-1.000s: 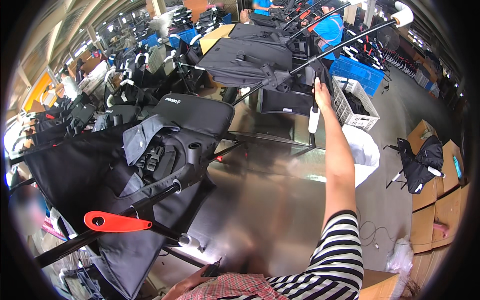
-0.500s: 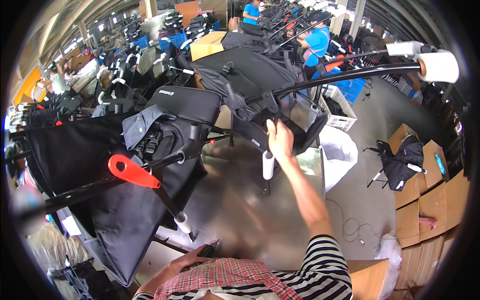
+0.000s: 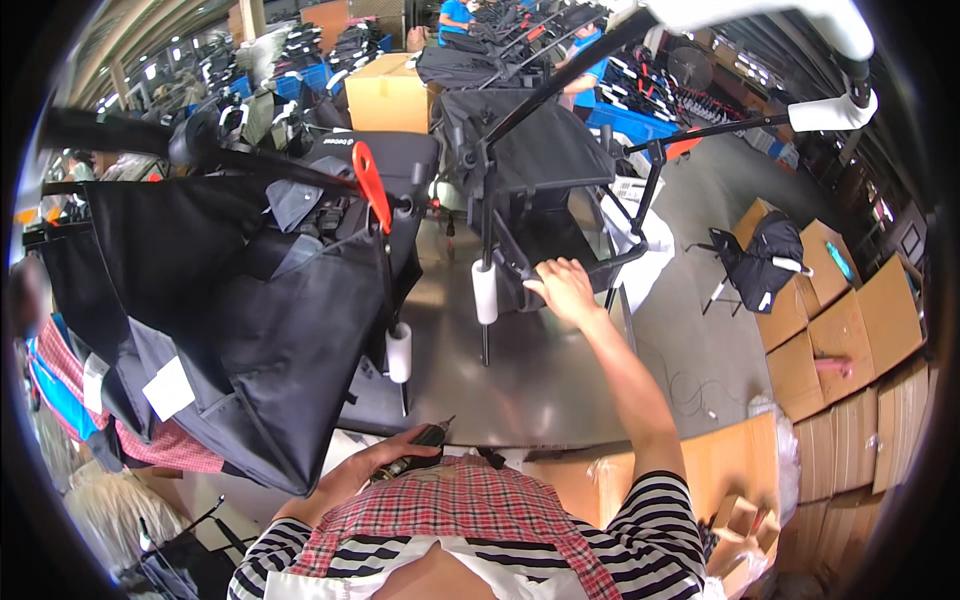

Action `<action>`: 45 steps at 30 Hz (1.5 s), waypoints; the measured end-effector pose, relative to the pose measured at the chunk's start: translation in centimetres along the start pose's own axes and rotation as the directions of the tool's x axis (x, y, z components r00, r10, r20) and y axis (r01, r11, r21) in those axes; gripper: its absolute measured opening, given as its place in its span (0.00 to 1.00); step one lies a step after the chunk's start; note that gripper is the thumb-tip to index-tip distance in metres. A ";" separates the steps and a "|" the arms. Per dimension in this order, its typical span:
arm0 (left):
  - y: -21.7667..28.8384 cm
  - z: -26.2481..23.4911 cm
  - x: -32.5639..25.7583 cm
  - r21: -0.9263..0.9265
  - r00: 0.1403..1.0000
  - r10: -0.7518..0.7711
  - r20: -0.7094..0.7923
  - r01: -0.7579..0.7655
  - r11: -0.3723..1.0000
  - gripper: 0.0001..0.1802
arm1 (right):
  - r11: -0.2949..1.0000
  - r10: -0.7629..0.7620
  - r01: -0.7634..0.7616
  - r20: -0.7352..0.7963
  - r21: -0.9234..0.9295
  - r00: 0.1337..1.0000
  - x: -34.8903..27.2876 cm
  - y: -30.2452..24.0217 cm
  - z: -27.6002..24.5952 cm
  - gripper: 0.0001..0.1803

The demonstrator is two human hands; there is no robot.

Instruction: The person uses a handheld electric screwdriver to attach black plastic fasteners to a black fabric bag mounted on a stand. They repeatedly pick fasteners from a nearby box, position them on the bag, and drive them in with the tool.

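Note:
A black folding stroller frame with fabric and white tube sleeves stands on the metal-topped table. My right hand is closed over the near edge of its lower fabric section. Low and close to my body, my left hand grips a dark electric screwdriver, its thin bit pointing up and right. To the left lies another black stroller with a red lever and a white-sleeved leg. Its fabric hangs near my left forearm.
A cardboard box sits behind the strollers. On the right are stacked cartons, a small folded stroller and a floor cable. Co-workers in blue stand at the back. The metal table extends before me.
The right-hand stroller has turned and its handle bars have swung upward. My right hand has shifted from its upright tube to the lower near edge. The screwdriver now shows more fully; my view has shifted.

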State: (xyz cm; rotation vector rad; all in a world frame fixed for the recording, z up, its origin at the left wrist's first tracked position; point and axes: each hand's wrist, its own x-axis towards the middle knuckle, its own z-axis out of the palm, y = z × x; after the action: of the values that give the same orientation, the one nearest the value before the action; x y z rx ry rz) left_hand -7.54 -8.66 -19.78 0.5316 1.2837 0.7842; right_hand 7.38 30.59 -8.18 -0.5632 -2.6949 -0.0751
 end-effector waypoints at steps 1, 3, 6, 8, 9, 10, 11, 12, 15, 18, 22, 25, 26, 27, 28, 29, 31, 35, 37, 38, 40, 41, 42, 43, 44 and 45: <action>-1.3 -0.4 -0.2 0.000 0.999 -0.032 0.039 0.032 0.999 0.53 | 0.996 0.012 -0.018 -0.075 -0.086 0.997 -0.5 -0.9 0.1 0.24; -3.7 -0.6 -0.9 0.066 0.999 -0.005 0.041 0.002 0.998 0.53 | 0.976 0.083 -0.105 -0.119 -0.190 0.989 -1.3 -2.8 0.5 0.22; -5.2 -0.1 -3.0 0.050 0.992 -0.045 0.117 0.039 0.998 0.55 | 0.957 0.135 -0.180 -0.198 -0.230 0.971 -3.1 -6.7 1.7 0.20; -8.3 -0.8 -2.6 0.029 0.987 -0.043 0.158 0.039 0.999 0.55 | 0.934 0.160 -0.228 -0.250 -0.276 0.955 -3.8 -10.0 1.9 0.19; -8.4 -0.4 -3.1 0.044 0.986 -0.043 0.162 0.036 0.998 0.56 | 0.929 0.176 -0.249 -0.262 -0.275 0.949 -4.1 -11.4 1.9 0.19; -7.5 0.2 -3.9 0.066 0.986 -0.045 0.163 0.035 0.997 0.56 | 0.922 0.204 -0.275 -0.260 -0.274 0.944 -4.5 -12.7 1.8 0.19; -7.2 0.6 -4.6 0.088 0.985 -0.047 0.164 0.033 0.996 0.56 | 0.914 0.232 -0.301 -0.258 -0.273 0.938 -4.9 -13.9 1.7 0.19; -8.3 0.3 -4.2 0.120 0.987 -0.029 0.156 0.010 0.993 0.57 | 0.920 0.245 -0.308 -0.258 -0.242 0.935 -5.0 -15.3 1.5 0.20; -6.1 1.8 -5.9 0.183 0.996 -0.022 0.086 0.006 0.983 0.58 | 0.915 0.314 -0.345 -0.167 -0.210 0.935 -4.9 -18.8 0.9 0.20; -7.4 2.1 -4.5 0.155 0.995 -0.024 0.100 0.008 0.988 0.57 | 0.923 0.323 -0.345 -0.145 -0.169 0.935 -5.1 -20.7 1.2 0.22; -7.2 4.2 -5.0 0.179 0.994 0.012 0.110 -0.032 0.983 0.52 | 0.987 0.128 -0.137 -0.103 -0.084 0.986 -8.8 -20.4 -1.5 0.20; -7.7 4.5 -4.8 0.083 0.979 -0.030 0.199 0.014 0.996 0.52 | 0.991 0.022 -0.051 -0.217 -0.125 0.976 -10.8 -18.1 -2.7 0.18; -7.7 5.0 -4.9 0.071 0.985 -0.027 0.173 0.014 0.997 0.50 | 0.993 0.030 -0.055 -0.226 -0.104 0.974 -10.5 -17.4 -2.2 0.18; -7.6 5.8 -5.4 0.083 0.993 -0.028 0.119 0.018 0.996 0.50 | 0.991 0.058 -0.079 -0.191 -0.106 0.980 -10.0 -17.4 -2.4 0.18; -8.1 6.0 -5.5 0.142 0.994 -0.009 0.108 -0.007 0.990 0.51 | 0.991 0.073 -0.094 -0.193 -0.100 0.978 -9.4 -17.0 -2.0 0.18; -8.6 6.2 -5.6 0.200 0.995 0.011 0.097 -0.030 0.979 0.51 | 0.990 0.087 -0.107 -0.196 -0.094 0.977 -8.9 -16.5 -1.7 0.18; -7.0 7.4 -7.7 0.203 0.995 -0.004 0.100 -0.017 0.979 0.53 | 0.983 0.149 -0.160 -0.108 -0.092 0.983 -7.8 -16.1 -1.6 0.19; -8.5 7.3 -9.8 0.113 1.000 0.008 -0.005 -0.008 0.994 0.54 | 0.975 0.191 -0.193 -0.030 -0.108 0.981 -8.3 -16.9 -2.2 0.18; -9.5 6.9 -10.0 0.034 1.000 0.007 -0.012 -0.007 0.999 0.54 | 0.980 0.182 -0.184 -0.022 -0.075 0.983 -8.9 -17.6 -2.8 0.19; -10.1 6.6 -10.1 -0.005 1.000 0.007 -0.014 -0.007 1.000 0.54 | 0.982 0.179 -0.180 -0.019 -0.059 0.984 -9.3 -18.1 -3.0 0.19; -11.3 6.4 -9.9 0.017 0.998 0.019 -0.061 -0.018 1.000 0.55 | 0.991 0.107 -0.088 -0.214 0.096 0.971 -9.0 -19.6 -4.8 0.28; -11.5 6.2 -9.6 0.028 0.996 0.028 -0.085 -0.025 0.999 0.55 | 0.988 0.043 0.014 -0.356 0.155 0.934 -8.2 -21.0 -6.0 0.33; -10.7 6.3 -9.8 0.033 0.998 0.034 -0.044 -0.033 0.999 0.57 | 0.956 0.032 0.091 -0.407 0.279 0.913 -6.7 -22.3 -7.4 0.36; -10.4 6.4 -9.9 0.024 0.999 0.020 -0.035 -0.020 1.000 0.57 | 0.899 0.034 0.171 -0.453 0.402 0.891 -4.7 -23.6 -8.0 0.38; -10.1 6.5 -10.0 0.015 1.000 0.007 -0.026 -0.007 1.000 0.57 | 0.827 0.076 0.191 -0.442 0.528 0.894 -2.2 -24.3 -7.5 0.38; -9.7 6.2 -10.0 0.011 1.000 -0.002 -0.019 0.002 1.000 0.58 | 0.802 0.134 0.158 -0.431 0.576 0.893 0.5 -24.8 -6.8 0.41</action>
State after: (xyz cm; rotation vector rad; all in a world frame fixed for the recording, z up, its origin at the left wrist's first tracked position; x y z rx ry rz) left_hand -0.27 -22.10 -19.22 0.5329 1.3065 0.7821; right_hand -0.42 7.12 -1.11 -0.2749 -2.0871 0.5651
